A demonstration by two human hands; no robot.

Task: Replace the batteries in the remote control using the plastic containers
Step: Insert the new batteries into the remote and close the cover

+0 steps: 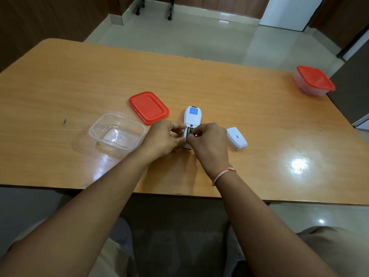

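A white remote control (192,116) lies face down in the middle of the wooden table (219,82), its battery bay uncovered. A dark battery (188,132) shows in the bay. My left hand (162,138) grips the remote's near left side. My right hand (209,142) pinches at the battery in the bay with fingertips curled. The remote's white battery cover (237,138) lies just right of my right hand. An open clear plastic container (117,131) sits to the left, with its red lid (148,107) lying flat behind it.
A second clear container with a red lid (313,80) stands closed at the table's far right edge. The near table edge runs just below my wrists. Tiled floor and chair legs lie beyond the far edge.
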